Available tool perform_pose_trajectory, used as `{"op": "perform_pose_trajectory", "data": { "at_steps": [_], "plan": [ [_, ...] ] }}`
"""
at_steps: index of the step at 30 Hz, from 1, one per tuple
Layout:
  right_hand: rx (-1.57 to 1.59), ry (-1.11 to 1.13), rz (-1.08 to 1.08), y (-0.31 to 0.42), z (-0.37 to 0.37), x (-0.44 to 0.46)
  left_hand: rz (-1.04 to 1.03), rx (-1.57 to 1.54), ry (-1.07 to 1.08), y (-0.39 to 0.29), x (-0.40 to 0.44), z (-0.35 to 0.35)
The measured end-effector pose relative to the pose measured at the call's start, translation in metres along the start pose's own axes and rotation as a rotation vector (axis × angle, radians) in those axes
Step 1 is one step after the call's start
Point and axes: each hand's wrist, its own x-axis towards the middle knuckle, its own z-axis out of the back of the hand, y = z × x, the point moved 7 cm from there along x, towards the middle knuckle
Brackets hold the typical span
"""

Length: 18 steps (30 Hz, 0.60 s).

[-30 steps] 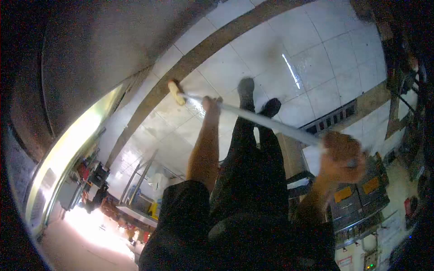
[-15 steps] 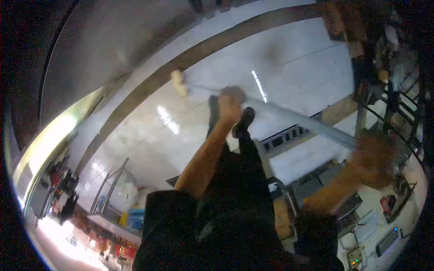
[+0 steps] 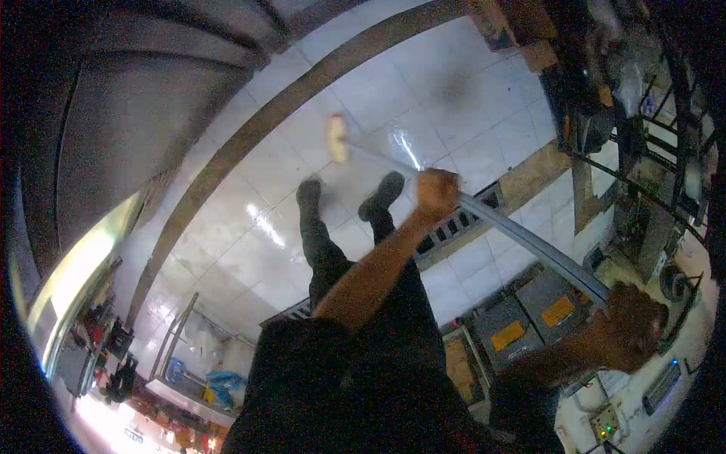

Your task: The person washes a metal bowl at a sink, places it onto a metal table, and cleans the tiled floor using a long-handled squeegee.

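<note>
Fingers of the left hand (image 3: 439,194) and right hand (image 3: 634,327) are wrapped closed around 1 pole (image 3: 529,244), whose pale head (image 3: 337,140), beyond the left fingers, has left the dark band (image 3: 318,79), shifting the stroke onto tile (image 3: 393,83).

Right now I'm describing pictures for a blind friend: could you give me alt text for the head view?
The left hand grips a long pole partway along and the right hand grips it near its closer end, above a pale tiled floor. A blurred, pale attachment is at the far end, beyond two dark shoes.
</note>
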Motion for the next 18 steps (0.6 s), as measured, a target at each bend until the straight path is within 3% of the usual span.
{"op": "perform_pose_trajectory", "data": {
  "at_steps": [1,2,5,6,10,13,14,16,18],
  "plan": [
    [0.059,-0.007,-0.039,-0.016,-0.025,0.003,-0.061,-0.229,-0.159,-0.021,0.013,-0.027],
    [0.08,0.002,-0.061,-0.027,-0.047,0.006,-0.053,-0.097,0.122,-0.042,0.029,-0.064],
    [0.06,0.061,-0.066,-0.023,-0.096,0.006,-0.045,-0.147,0.148,-0.077,0.053,-0.104],
    [0.044,0.084,-0.034,-0.008,-0.104,0.007,-0.102,0.017,-0.039,-0.076,0.047,-0.104],
    [-0.032,0.162,0.095,0.058,-0.116,-0.003,-0.201,0.096,-0.05,0.0,0.03,-0.094],
    [0.032,0.248,0.111,0.063,-0.137,-0.034,-0.076,-0.002,-0.023,0.066,0.017,-0.102],
    [0.08,0.282,0.045,0.06,-0.149,-0.041,-0.11,-0.173,-0.01,0.056,0.034,-0.1],
    [0.17,0.332,-0.029,0.043,-0.162,-0.063,-0.46,0.384,-0.063,-0.008,0.048,-0.112],
    [0.128,0.403,-0.013,0.014,-0.158,-0.054,-0.106,-0.263,0.188,-0.032,0.051,-0.163]
  ]
}}
